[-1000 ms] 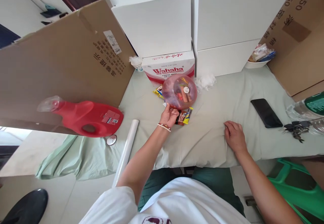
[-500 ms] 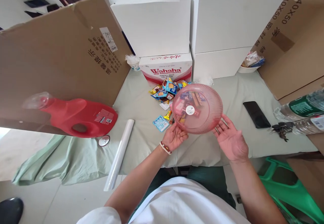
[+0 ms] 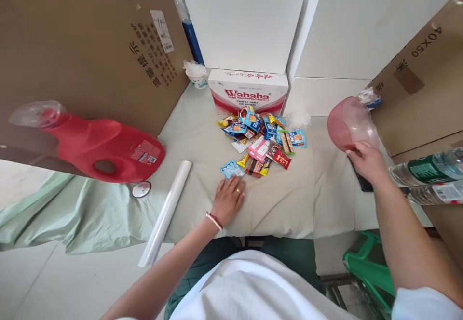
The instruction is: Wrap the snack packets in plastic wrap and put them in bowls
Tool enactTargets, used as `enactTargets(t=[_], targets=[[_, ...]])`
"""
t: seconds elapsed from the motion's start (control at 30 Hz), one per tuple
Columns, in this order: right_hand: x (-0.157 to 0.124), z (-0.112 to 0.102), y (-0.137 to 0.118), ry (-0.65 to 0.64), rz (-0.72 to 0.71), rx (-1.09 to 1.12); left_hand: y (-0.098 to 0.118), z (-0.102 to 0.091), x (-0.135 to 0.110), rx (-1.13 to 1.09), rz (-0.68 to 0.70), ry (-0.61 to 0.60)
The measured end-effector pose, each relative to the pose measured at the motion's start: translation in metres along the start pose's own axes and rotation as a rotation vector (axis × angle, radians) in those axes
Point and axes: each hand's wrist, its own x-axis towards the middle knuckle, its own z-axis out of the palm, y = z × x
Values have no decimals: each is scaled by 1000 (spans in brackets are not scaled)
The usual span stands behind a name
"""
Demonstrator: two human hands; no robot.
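Note:
My left hand [image 3: 229,197] lies palm down on the cloth-covered table, fingers stretched out, its fingertips at the edge of a light-blue packet [image 3: 232,169]. Beyond it spreads a pile of small wrapped snacks [image 3: 259,149] in blue, yellow, pink and red wrappers. At the right, my right hand [image 3: 367,161] pinches the near rim of a translucent pink bowl [image 3: 340,123]. The bowl is tilted and partly hides a black phone [image 3: 359,176] and a white container with wrapped things at the back right.
A red jug [image 3: 108,149] lies at the left near a clear roll [image 3: 166,211] and a round badge [image 3: 141,189]. A Wahaha carton [image 3: 249,92] and white boxes [image 3: 242,23] stand behind the snacks. Plastic bottles [image 3: 430,168] lie at the right, with a green stool [image 3: 372,260] below.
The pink bowl has moved from in front of the snacks to the far right in my right hand. My left hand has left it and now rests flat on the table.

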Motion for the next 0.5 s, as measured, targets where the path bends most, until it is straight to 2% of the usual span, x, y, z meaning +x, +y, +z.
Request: enactTargets(t=[0.13,0.2,0.27,0.33,0.4,0.43,0.5], targets=[[64,52,23,-42,76,-176,-25,7,34,14,-99,-16],[81,71,26,-67,90,-200,-35,4,52,-3,-176,-7],[85,81,25,-83,87,-199,-43,-4,64,-21,-190,-26],[75,85,21,-61,13,-201,-51,-16,71,-49,-138,-32],[47,86,15,22,-138,-202,-63,-33,78,-100,-122,11],[26,87,11,79,-216,-194,-72,-43,84,-126,-166,46],[-25,90,3,132,-273,-144,-96,-64,105,-151,-338,118]])
